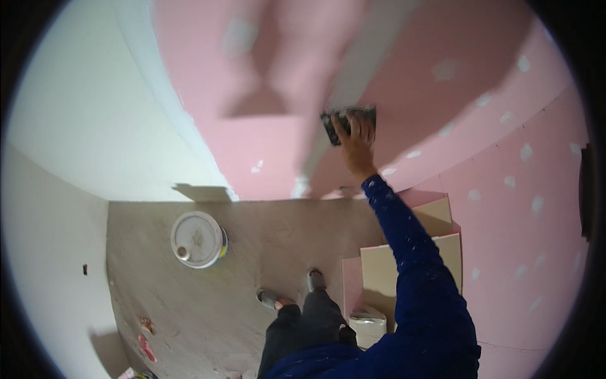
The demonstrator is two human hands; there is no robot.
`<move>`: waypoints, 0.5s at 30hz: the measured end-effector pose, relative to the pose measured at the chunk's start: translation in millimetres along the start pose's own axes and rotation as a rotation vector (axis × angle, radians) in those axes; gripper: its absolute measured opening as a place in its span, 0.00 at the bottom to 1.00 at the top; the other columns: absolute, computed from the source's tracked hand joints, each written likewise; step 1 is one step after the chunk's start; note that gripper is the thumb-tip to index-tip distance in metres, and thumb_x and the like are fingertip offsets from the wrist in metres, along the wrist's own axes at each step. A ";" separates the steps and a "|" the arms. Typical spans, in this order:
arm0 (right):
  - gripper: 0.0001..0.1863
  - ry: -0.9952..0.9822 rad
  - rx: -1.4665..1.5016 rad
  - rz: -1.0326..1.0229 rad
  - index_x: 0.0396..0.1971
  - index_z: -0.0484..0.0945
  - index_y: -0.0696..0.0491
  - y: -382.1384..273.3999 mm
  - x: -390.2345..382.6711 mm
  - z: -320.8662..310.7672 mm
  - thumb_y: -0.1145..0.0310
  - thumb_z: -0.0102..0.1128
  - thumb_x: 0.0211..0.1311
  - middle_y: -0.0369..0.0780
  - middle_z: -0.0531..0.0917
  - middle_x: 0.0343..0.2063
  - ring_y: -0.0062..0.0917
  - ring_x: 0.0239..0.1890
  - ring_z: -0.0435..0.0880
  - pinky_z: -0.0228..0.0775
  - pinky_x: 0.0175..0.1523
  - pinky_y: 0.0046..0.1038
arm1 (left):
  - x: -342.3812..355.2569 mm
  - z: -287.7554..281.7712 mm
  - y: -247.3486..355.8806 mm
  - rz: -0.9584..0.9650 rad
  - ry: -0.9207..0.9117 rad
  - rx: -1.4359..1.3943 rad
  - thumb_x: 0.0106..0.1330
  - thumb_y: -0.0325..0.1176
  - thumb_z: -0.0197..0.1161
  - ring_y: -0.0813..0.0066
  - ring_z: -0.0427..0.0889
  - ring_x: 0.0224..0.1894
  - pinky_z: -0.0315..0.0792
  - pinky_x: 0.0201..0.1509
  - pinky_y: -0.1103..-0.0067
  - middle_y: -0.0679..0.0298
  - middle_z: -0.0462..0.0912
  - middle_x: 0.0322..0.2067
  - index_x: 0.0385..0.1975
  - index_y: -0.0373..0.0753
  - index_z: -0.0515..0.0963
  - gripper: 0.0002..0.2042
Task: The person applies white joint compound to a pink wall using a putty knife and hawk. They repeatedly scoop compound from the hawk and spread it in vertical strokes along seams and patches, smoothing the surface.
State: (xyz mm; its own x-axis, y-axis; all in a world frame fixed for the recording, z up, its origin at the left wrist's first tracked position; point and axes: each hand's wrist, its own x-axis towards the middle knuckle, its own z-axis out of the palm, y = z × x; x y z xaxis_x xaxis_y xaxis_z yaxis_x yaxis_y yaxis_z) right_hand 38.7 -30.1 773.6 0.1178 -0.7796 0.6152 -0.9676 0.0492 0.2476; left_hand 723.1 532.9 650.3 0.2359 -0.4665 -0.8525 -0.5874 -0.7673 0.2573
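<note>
My right hand (pixel 358 142) reaches up to the pink wallboard (pixel 252 142). It grips a dark, wide putty knife (pixel 332 129), with fingers spread over the blade, whose far edge lies at the wall. The handle is hidden by my hand. Under and above the blade runs a pale filler strip (pixel 366 60), slanting along a board joint. My left hand is out of the picture. A dark, fan-shaped shadow (pixel 259 102) falls on the board to the left of the knife.
A lidded white bucket (pixel 197 239) stands on the grey floor (pixel 252 234), a small round object (pixel 183 252) on its lid. Board offcuts (pixel 379 262) and a pale package (pixel 368 328) lie by my right side. White walls (pixel 76 126) close the left; pink board curves round the right.
</note>
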 end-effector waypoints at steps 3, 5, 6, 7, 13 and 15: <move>0.37 0.037 0.245 0.257 0.73 0.67 0.43 -25.0 -6.5 -21.2 0.77 0.59 0.62 0.47 0.70 0.64 0.45 0.68 0.67 0.58 0.72 0.54 | -33.4 -14.9 68.9 0.081 0.091 -0.234 0.72 0.61 0.60 0.73 0.67 0.16 0.62 0.20 0.69 0.66 0.68 0.13 0.20 0.41 0.74 0.28; 0.34 0.208 0.511 0.503 0.73 0.65 0.52 -30.3 7.9 -24.7 0.78 0.53 0.64 0.53 0.67 0.66 0.49 0.68 0.65 0.55 0.73 0.55 | -43.9 -27.6 108.3 0.086 0.101 -0.138 0.72 0.62 0.58 0.72 0.68 0.16 0.62 0.21 0.67 0.65 0.69 0.13 0.19 0.41 0.73 0.30; 0.34 0.281 0.602 0.633 0.72 0.64 0.57 -31.4 21.2 -23.0 0.78 0.52 0.63 0.55 0.67 0.65 0.50 0.68 0.65 0.55 0.73 0.55 | -45.9 -34.6 123.5 0.085 0.104 -0.081 0.72 0.63 0.57 0.71 0.69 0.16 0.62 0.21 0.66 0.65 0.69 0.13 0.18 0.41 0.73 0.31; 0.34 0.354 0.687 0.765 0.71 0.63 0.61 -30.9 38.6 -19.8 0.79 0.51 0.62 0.57 0.67 0.65 0.52 0.68 0.65 0.55 0.72 0.55 | -48.2 -39.7 135.2 0.121 0.070 -0.009 0.71 0.65 0.55 0.69 0.69 0.16 0.63 0.22 0.64 0.64 0.70 0.13 0.17 0.40 0.72 0.32; 0.39 0.406 0.624 1.146 0.71 0.55 0.72 -95.6 135.5 -22.1 0.76 0.57 0.61 0.64 0.66 0.64 0.60 0.65 0.64 0.56 0.71 0.55 | -54.8 -54.6 146.0 0.130 0.150 -0.019 0.71 0.64 0.56 0.70 0.70 0.17 0.64 0.21 0.65 0.64 0.69 0.13 0.20 0.39 0.73 0.31; 0.39 0.435 0.502 1.149 0.71 0.56 0.72 -131.0 164.2 -25.9 0.75 0.59 0.61 0.64 0.64 0.65 0.63 0.65 0.63 0.56 0.72 0.56 | -58.0 -55.5 139.4 0.087 0.098 -0.087 0.71 0.63 0.56 0.70 0.70 0.17 0.65 0.22 0.65 0.64 0.69 0.13 0.20 0.40 0.74 0.30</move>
State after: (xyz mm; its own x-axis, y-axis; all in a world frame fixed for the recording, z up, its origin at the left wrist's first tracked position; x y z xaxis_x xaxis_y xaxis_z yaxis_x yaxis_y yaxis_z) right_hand 190.6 -148.4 861.6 -0.8471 -0.1835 0.4988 -0.5304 0.2337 -0.8149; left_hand 670.5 428.6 760.9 0.2635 -0.5704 -0.7779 -0.5408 -0.7552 0.3705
